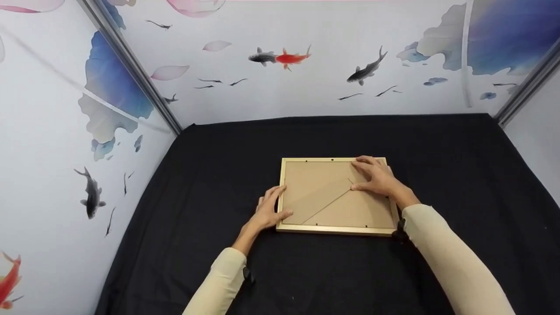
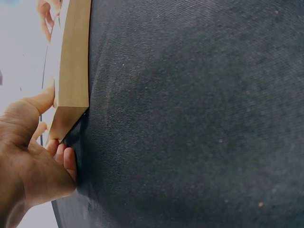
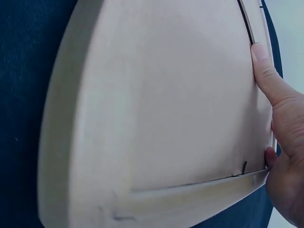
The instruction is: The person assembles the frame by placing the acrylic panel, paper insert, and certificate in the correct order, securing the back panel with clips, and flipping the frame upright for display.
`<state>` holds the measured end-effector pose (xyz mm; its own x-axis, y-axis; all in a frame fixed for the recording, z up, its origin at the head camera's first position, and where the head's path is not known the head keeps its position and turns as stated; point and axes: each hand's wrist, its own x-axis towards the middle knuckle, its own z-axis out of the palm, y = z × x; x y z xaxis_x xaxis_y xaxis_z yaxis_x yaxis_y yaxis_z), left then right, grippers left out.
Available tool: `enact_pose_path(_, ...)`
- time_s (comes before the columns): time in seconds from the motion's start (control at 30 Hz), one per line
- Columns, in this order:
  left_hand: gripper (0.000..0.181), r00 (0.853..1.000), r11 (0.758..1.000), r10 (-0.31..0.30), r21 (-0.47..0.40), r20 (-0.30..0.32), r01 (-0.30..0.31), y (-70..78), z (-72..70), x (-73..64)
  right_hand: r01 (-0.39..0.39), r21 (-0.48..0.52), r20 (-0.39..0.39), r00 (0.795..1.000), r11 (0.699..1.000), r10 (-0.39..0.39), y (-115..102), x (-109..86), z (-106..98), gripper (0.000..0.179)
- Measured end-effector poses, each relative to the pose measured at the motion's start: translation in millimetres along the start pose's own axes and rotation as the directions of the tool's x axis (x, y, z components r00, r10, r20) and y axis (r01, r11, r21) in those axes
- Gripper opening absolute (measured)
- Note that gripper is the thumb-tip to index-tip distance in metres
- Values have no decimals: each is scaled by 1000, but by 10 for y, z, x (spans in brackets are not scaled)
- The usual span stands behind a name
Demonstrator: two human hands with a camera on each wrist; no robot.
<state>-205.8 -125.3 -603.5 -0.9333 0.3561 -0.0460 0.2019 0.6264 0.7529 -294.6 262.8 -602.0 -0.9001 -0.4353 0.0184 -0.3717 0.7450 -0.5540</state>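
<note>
A picture frame (image 1: 326, 197) with a thin gold border lies back up on the black cloth, its brown backing board showing. A dark diagonal line crosses the board from the lower left toward the upper right. My left hand (image 1: 267, 211) holds the frame's left side, with the thumb over the backing and the other fingers along the outer edge; the left wrist view shows them at the gold corner (image 2: 71, 114). The right hand (image 1: 375, 177) rests on the upper right part, its thumb (image 3: 267, 76) pressing the board at the diagonal line's end and its fingers at the far edge.
Black cloth (image 1: 210, 175) covers the table under the frame. White panels (image 1: 306, 96) printed with fish and leaves stand at the back and left, joined by grey metal posts (image 1: 144, 78). Small dark tabs (image 1: 316, 224) sit along the frame's inner edge.
</note>
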Motion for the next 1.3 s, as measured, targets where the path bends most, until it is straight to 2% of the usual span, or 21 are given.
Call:
enact_pose_path(0.13,79,1000,1000,-8,14,21,7,17,-5,18,-14,-12,-41,999,1000,13,8,-87,-7,88)
enact_pose_path(0.27,84,998,999,-32,26,53,31,52,-48,57,-14,-27,-136,991,1000,10,74,-248,-32,88)
enact_pose_path(0.4,93,995,998,-59,36,80,56,76,-101,128,-25,47,-191,981,999,33,188,-473,-64,93)
enact_pose_path(0.5,99,993,996,-76,41,91,73,83,-133,161,-48,150,-174,982,987,75,267,-632,-72,99)
enact_pose_path(0.6,104,991,995,-98,44,93,95,77,-136,171,-94,255,-127,983,962,129,327,-760,-59,103)
enact_pose_path(0.77,107,988,993,-117,33,99,114,93,-137,201,-126,363,-99,980,923,173,374,-876,-21,97)
enact_pose_path(0.93,107,986,994,-111,0,126,111,87,-207,252,-136,392,-93,978,910,186,379,-882,1,95)
enact_pose_path(1.03,104,983,990,-117,-58,139,126,49,-258,261,-134,394,-91,979,909,184,373,-872,6,95)
enact_pose_path(1.17,92,988,984,-96,-135,119,112,-6,-293,278,-130,377,-97,979,917,178,370,-879,5,93)
enact_pose_path(1.3,83,995,990,-50,-125,81,60,-35,-283,304,-144,355,-89,978,924,187,370,-894,-4,93)
